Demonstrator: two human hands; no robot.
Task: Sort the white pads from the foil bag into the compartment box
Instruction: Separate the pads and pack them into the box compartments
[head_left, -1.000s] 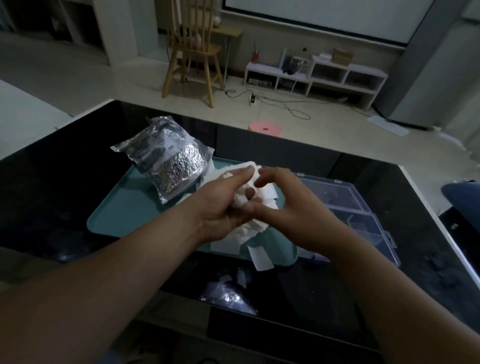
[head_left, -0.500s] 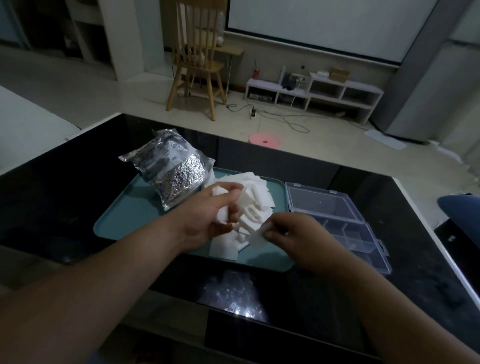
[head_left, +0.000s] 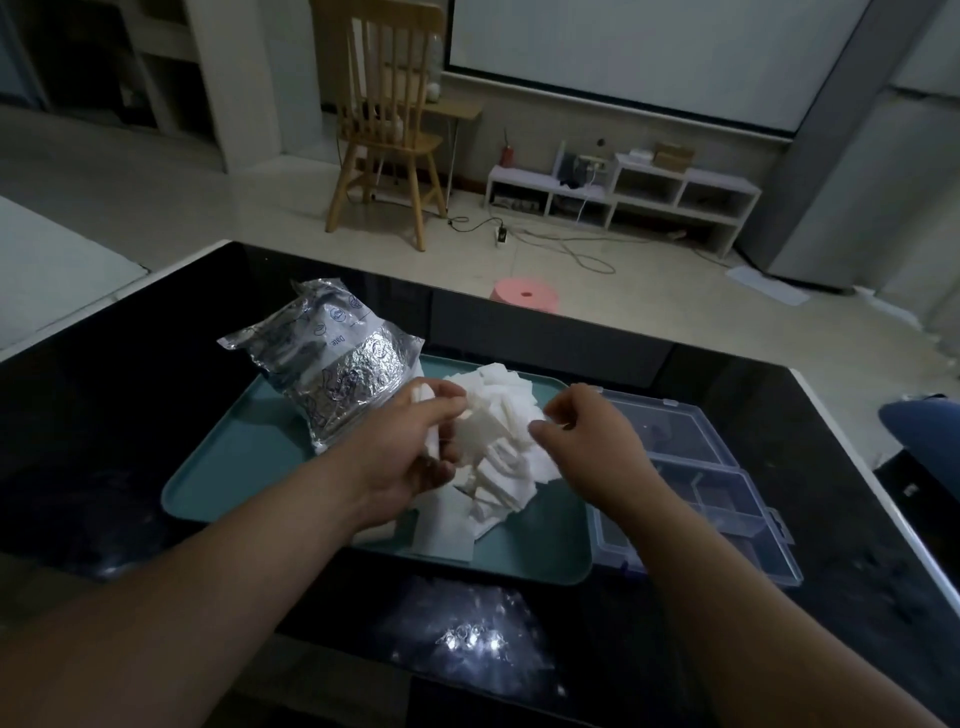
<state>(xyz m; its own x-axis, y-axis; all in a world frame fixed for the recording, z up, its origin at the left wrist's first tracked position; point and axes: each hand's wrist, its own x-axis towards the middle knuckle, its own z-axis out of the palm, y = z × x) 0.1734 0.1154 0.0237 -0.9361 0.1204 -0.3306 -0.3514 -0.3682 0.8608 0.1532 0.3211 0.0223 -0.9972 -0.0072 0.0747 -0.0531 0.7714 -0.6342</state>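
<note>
**Pad pile on the tray, both hands in it**

So the white pads (head_left: 501, 441) are heaped in a loose pile on the teal tray (head_left: 223, 467), right of middle, with a few flat ones spilled toward the near edge. The crinkly foil bag (head_left: 337, 374) lies on the tray's far left corner, touching the pile.

The left hand (head_left: 400, 452) has its fingers and thumb curled round a small bunch of pads on the left side of the heap. The right hand (head_left: 592, 441) is at the pile's right edge with its fingers curled in. Honestly can't tell whether it has a pad pinched or not.

The clear compartment box (head_left: 727, 499) sits open on the black counter (head_left: 104, 441), just beside the tray's right edge. A wooden chair (head_left: 389, 119) and a pink stool (head_left: 524, 295) stand on the floor beyond.
</note>
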